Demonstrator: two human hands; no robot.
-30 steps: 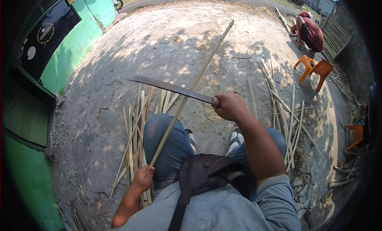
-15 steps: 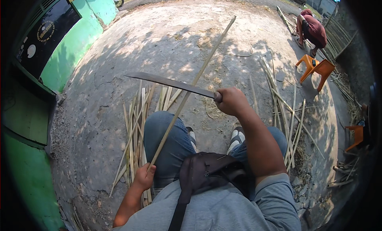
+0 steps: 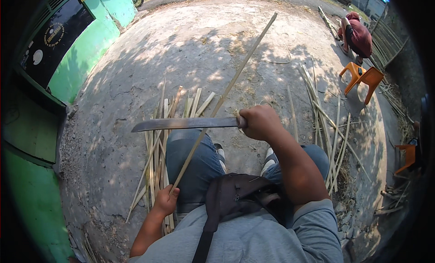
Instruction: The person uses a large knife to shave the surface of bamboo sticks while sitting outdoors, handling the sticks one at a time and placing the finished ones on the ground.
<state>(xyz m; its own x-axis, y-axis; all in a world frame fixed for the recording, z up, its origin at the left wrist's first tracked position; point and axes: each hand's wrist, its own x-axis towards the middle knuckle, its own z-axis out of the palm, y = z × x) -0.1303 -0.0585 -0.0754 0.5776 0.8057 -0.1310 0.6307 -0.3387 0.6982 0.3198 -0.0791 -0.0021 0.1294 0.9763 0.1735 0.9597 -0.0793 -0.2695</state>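
My left hand is closed around the lower end of a long bamboo strip. The strip slants up and away to the right, passing over my left knee. In my right hand I grip the handle of a machete. Its long blade points left, nearly level, and crosses the strip just above my left knee. Whether the blade touches the strip, I cannot tell.
Several split bamboo strips lie beside my left leg, and more strips lie to the right. Farther right stands an orange plastic chair, with a crouching person beyond it. A green wall borders the left side.
My right hand has brought the machete down toward me along the strip, and its blade has turned from slanting to nearly level. My left hand keeps its hold on the strip.
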